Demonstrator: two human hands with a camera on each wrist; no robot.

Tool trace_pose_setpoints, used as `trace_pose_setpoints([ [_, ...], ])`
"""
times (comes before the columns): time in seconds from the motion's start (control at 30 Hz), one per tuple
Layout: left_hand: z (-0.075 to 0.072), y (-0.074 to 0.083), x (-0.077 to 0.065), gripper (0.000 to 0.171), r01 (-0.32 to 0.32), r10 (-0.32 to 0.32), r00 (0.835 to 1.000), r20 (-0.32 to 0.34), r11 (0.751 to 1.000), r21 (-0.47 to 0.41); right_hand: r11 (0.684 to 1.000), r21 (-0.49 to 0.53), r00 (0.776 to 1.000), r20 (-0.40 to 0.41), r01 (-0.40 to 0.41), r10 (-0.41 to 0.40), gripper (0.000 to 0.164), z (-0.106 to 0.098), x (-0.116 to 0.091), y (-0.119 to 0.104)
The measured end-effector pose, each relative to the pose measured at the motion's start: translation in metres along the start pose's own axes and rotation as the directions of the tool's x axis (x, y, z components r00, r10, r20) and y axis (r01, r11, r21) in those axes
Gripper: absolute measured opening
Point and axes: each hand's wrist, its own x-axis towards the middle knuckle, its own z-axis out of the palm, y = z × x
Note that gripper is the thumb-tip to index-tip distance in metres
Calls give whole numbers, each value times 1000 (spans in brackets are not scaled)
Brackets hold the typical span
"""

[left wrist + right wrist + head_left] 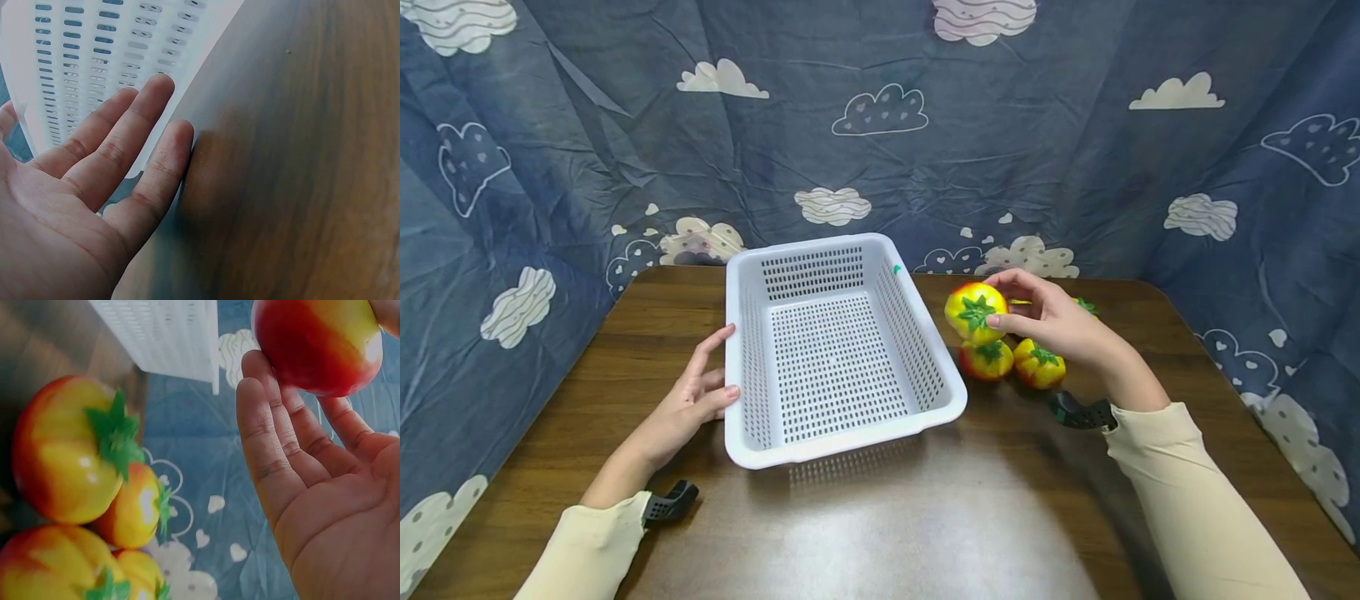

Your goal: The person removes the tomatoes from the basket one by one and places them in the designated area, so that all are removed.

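Observation:
A white perforated plastic basket [842,367] stands on the wooden table. Against its left side rests my left hand [688,400], thumb and index finger at the rim; in the left wrist view, fairly straight fingers [119,147] lie by the outer wall. Right of the basket, my right hand [1045,317] holds a yellow-red toy tomato [972,310] with a green star-shaped top, raised between thumb and fingers. Below it on the table sit more such tomatoes, one toy tomato [987,361] beside another toy tomato [1040,364]. The right wrist view shows the held tomato's red side [312,344].
The right wrist view shows several tomatoes [69,450] clustered together, partly hidden in the head view by the right hand. A dark blue cloud-print cloth [880,167] hangs behind the table [925,517]. Each wrist wears a black strap [672,502].

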Motion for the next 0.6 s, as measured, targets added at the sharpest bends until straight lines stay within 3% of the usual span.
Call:
trace_pose_setpoints([
  [0.6,1,1,0,80,2,-2,1000,0,1000,-1,1000,7,995,-96,0,1,41,-30,-39,48],
])
